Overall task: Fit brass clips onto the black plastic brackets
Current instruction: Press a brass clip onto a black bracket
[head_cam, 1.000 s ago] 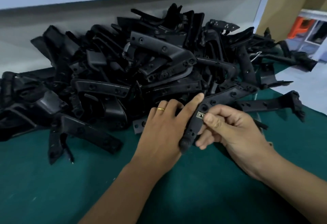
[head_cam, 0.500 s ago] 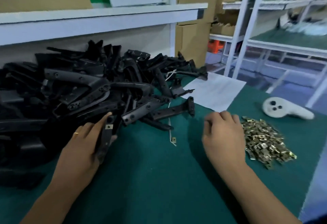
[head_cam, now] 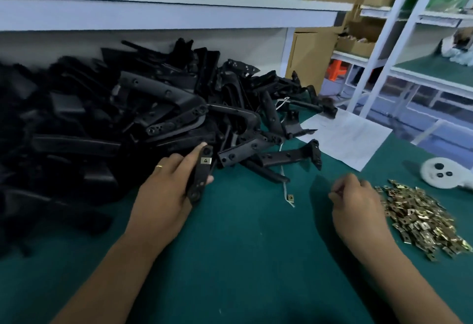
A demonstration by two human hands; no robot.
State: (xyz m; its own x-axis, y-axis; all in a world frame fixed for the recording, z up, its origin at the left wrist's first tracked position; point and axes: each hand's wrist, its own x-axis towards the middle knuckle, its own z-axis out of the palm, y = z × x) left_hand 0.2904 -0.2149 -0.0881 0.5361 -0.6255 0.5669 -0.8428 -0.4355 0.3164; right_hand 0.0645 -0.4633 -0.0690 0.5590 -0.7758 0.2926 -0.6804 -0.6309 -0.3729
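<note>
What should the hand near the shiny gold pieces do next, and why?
Probably reach a bit to its right and pinch one brass clip from the pile of brass clips. The right hand hovers beside it, seemingly empty, while the left hand holds a black bracket with one clip already on.

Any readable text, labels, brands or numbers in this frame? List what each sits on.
None readable.
White sheet of paper on the green mat: faint marks, too blurred to read.
Cardboard boxes by the shelving: no legible print.
White controller: buttons only, no lettering visible.
</note>
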